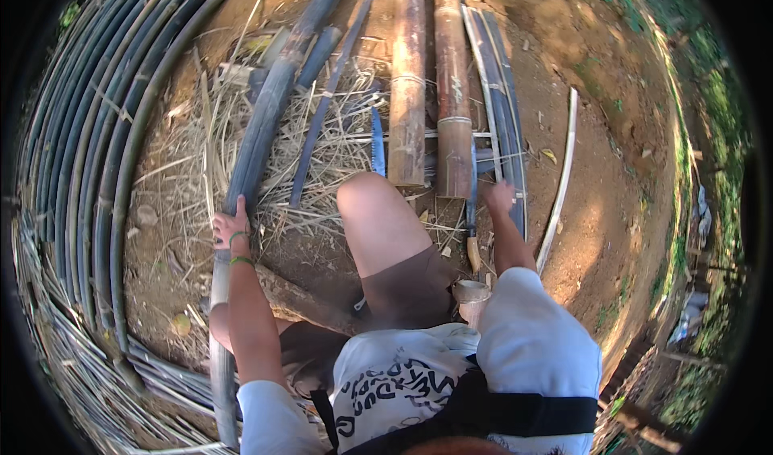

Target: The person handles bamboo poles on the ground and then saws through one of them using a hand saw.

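Note:
My left hand [231, 225] is wrapped around a long, dark bamboo pole [262, 137] that runs from the top of the view down past my left side. Green bands circle that wrist. Out to the right, my right hand [499, 198] is at the split bamboo strips [503, 109]; its fingers are too unclear to show whether they grip one. Just left of that hand lies a long knife [473, 252] with a wooden handle, its blade pointing away from me. Two thick brown bamboo poles [408, 84] lie side by side ahead of my knee.
A saw blade [378, 142] rests on scattered bamboo shavings [338, 145]. Many bamboo poles [105, 149] are stacked along the left, with thin strips [88, 382] below them. A pale curved strip [561, 177] lies on the dirt at right. A bamboo cup-like piece [471, 294] stands by my right thigh.

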A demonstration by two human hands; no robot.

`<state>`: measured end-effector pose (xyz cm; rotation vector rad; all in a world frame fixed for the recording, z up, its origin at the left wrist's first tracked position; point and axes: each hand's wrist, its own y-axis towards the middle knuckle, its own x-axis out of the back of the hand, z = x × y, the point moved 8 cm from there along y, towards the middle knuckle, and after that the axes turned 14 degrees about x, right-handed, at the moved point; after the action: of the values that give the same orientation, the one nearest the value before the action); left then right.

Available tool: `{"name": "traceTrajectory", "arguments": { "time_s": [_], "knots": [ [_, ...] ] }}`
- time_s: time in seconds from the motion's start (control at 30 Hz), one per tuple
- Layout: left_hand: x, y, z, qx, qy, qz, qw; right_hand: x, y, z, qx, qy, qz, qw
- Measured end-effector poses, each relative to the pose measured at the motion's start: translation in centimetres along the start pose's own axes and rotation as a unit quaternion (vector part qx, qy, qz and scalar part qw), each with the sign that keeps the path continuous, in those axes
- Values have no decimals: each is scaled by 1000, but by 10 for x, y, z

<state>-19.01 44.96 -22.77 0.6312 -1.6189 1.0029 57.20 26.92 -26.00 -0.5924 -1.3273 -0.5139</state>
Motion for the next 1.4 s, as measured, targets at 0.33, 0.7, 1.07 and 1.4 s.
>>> {"name": "traceTrajectory", "arguments": {
  "time_s": [0.33, 0.7, 1.07, 1.4],
  "knots": [
    [22, -19, -3, 7, -22, 33, 999, -24, -52, -50, 35, -129, 84, 987],
    [18, -32, -4, -7, -50, 39, 998, -31, -25, -57, 61, -185, 80, 978],
    [22, -27, -19, -30, -34, 28, 999, -29, -40, -80, 188, -174, -23, 966],
    [-2, -8, -18, -9, -26, 51, 998, 149, -54, -65, 2, 311, -110, 944]
  ]
}}
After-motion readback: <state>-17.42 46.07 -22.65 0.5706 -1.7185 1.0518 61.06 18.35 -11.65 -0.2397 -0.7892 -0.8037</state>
